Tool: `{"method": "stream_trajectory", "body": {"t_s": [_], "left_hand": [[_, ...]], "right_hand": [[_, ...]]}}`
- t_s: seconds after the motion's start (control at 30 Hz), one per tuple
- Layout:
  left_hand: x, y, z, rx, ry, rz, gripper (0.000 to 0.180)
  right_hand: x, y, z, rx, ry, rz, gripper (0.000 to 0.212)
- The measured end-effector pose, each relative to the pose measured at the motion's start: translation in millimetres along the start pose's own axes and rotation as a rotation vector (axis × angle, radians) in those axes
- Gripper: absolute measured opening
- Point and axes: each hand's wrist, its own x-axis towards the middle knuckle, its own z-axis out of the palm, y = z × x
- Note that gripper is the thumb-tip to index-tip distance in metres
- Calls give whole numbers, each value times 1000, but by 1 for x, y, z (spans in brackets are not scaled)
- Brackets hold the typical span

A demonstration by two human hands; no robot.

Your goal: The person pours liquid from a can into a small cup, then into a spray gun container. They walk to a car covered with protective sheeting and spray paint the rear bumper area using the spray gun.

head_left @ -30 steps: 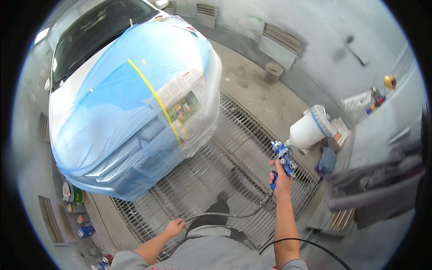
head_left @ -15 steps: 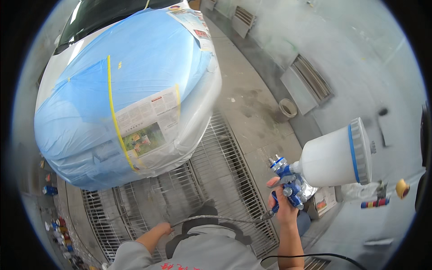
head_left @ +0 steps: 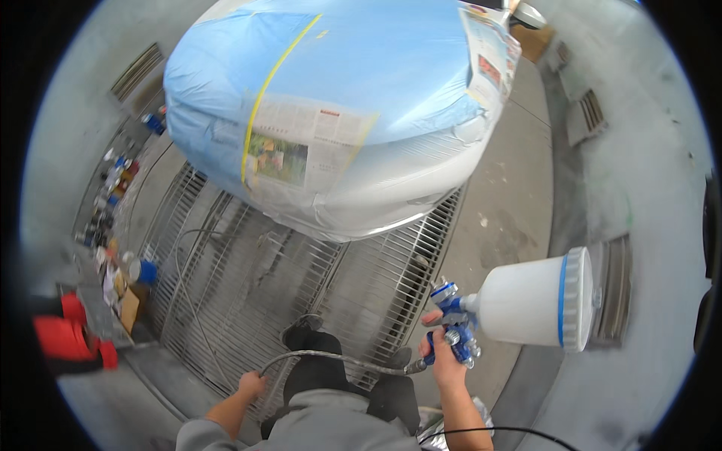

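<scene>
My right hand (head_left: pixel 444 359) is closed around the handle of a blue and silver spray gun (head_left: pixel 454 325). The gun lies tipped sideways, and its white paint cup (head_left: pixel 526 302) with a blue ring points to the right. From the handle a grey air hose (head_left: pixel 338 355) runs across in front of my legs to my left hand (head_left: pixel 253 385), whose fingers are wrapped round it. Ahead is the front of a car masked with blue film (head_left: pixel 383 68), yellow tape (head_left: pixel 265 89) and newspaper (head_left: pixel 312 146). The gun is apart from the car.
Under my feet lies a metal floor grating (head_left: pixel 316 263); more hose trails over its left part. Along the left edge stand several cans and bottles, a blue can (head_left: pixel 143 270) and a cardboard piece (head_left: pixel 131 307). A red object (head_left: pixel 68 338) is farther left. Right is a wall (head_left: pixel 647 173) with vents.
The view has swung left, so the car sits farther right and higher, and the left-side cans and red object show. Both hands keep hold of the gun and hose.
</scene>
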Motion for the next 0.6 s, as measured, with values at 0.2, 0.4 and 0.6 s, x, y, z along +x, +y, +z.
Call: {"method": "stream_trajectory", "body": {"t_s": [0.2, 0.4, 0.6], "left_hand": [[-14, 13, 181, -525, 272, -129, 32], [190, 49, 231, -705, -125, 231, 42], [333, 166, 197, -685, -881, 256, 38]], "right_hand": [[17, 83, -99, -6, -255, 127, 26], [68, 227, -182, 122, -307, 99, 78], [146, 378, -230, 338, -521, -180, 65]]}}
